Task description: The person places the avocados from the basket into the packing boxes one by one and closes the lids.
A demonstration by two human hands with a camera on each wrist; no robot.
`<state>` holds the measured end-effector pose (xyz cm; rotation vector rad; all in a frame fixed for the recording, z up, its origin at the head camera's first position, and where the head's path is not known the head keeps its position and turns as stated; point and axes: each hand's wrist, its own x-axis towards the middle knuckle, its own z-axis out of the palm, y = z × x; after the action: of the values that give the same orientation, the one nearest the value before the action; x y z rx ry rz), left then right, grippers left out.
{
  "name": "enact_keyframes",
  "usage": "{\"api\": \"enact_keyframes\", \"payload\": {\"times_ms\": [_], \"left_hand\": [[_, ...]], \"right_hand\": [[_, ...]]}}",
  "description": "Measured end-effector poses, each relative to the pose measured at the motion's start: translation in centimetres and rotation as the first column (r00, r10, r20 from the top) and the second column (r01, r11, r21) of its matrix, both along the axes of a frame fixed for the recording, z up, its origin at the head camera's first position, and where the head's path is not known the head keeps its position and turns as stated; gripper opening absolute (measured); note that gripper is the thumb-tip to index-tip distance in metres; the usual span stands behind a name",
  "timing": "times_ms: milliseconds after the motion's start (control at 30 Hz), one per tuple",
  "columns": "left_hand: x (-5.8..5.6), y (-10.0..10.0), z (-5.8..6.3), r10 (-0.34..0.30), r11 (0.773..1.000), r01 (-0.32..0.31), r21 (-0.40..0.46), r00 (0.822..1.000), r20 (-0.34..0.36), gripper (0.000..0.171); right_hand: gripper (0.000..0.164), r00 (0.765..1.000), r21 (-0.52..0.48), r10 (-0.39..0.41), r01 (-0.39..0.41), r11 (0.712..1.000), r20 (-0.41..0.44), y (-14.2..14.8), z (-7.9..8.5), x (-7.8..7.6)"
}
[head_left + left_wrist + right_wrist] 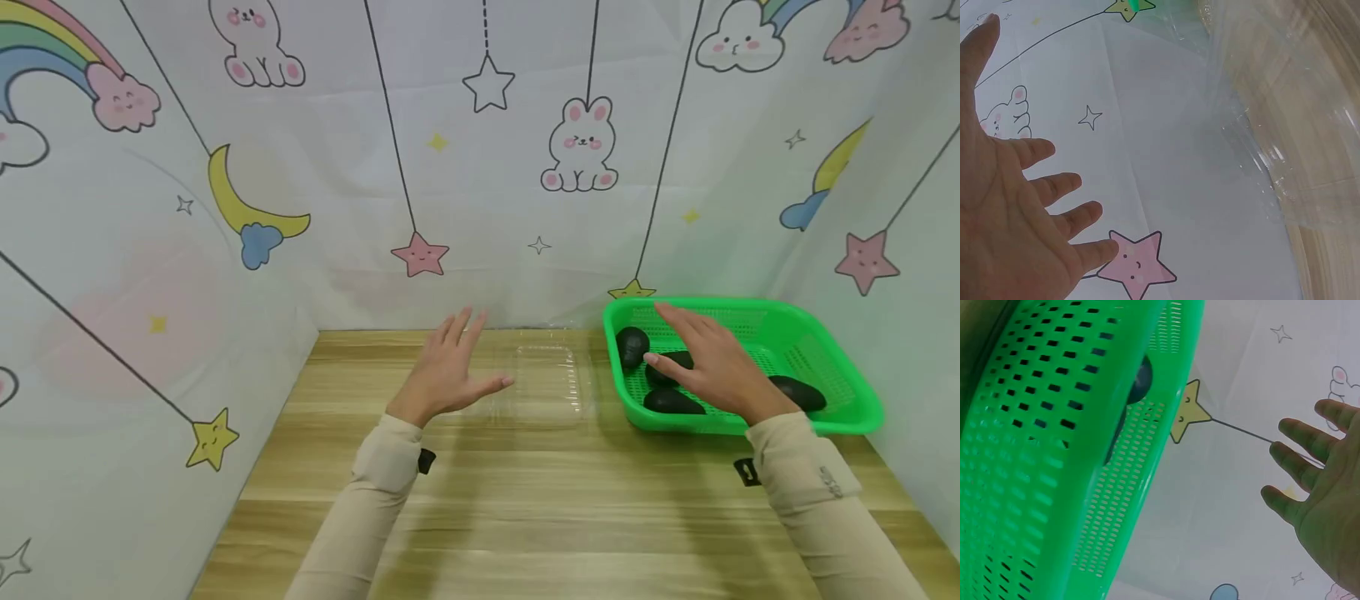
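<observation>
My left hand (pixel 444 368) hovers with spread fingers beside a clear plastic container (pixel 547 383) on the table. That hand (pixel 1013 212) shows its bare palm in the left wrist view, holding nothing. To the right, my right hand (pixel 716 367) is held above a green plastic basket (pixel 862 408), fingers extended and nothing in them. Several dark oval fruits that look like avocados (pixel 673 402) lie in the basket, partly hidden behind the hand. In the right wrist view, the right hand (pixel 1335 487) is apart from the perforated basket wall (pixel 1047 462).
A wood-grain table (pixel 525 517) carries the container and the basket. White cloth (pixel 487 192) printed with stars, rabbits and clouds hangs behind and along both sides. The basket stands near the right-hand cloth.
</observation>
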<state>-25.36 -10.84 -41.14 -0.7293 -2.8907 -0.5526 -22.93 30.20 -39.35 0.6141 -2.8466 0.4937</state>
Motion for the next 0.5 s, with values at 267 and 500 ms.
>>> {"api": "enact_keyframes", "payload": {"times_ms": [267, 500], "left_hand": [[-0.9, 1.6, -3.6, -0.011, 0.999, 0.012, -0.042, 0.999, 0.031, 0.107], [-1.6, 3.3, -6.5, -0.021, 1.000, 0.022, -0.015, 0.997, 0.073, 0.111]], "right_hand": [[0.080, 0.999, -0.003, -0.020, 0.021, 1.000, 0.028, 1.0, -1.2, -0.2], [0.079, 0.999, -0.011, -0.025, 0.026, 1.000, 0.042, 1.5, -2.3, 0.2]]}}
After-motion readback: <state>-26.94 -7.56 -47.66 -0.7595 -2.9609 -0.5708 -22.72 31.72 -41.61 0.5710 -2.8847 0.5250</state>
